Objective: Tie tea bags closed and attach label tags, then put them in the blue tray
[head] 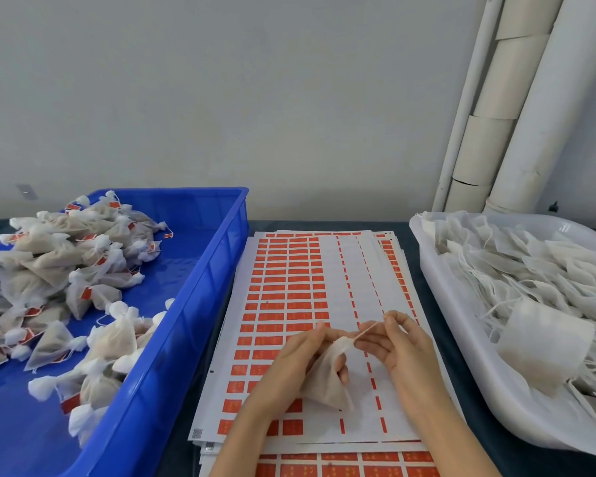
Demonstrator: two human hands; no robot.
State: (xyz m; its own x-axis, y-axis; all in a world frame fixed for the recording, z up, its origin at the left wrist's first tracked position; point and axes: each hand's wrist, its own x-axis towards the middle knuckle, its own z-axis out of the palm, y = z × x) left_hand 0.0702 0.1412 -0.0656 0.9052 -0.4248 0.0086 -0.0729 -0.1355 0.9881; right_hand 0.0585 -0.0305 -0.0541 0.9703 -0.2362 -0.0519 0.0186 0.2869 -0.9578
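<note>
Head view: tea bag [327,380] is held over the label sheets [289,270], neck at twelve, body toward six. Left hand [303,352] curls its fingers round the neck. Right hand [399,349] pinches the string [369,328], stretched taut toward two o'clock. Tightening likely pulls along that line. Blue tray [193,304] lies at nine o'clock, nearer the left hand.

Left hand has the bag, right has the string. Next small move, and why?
Probably pull the string tight to close the neck: the right hand pinches it, stretched from the gathered top of the tea bag gripped by the left hand. No red tag shows on it yet, so labelling comes after.
</note>
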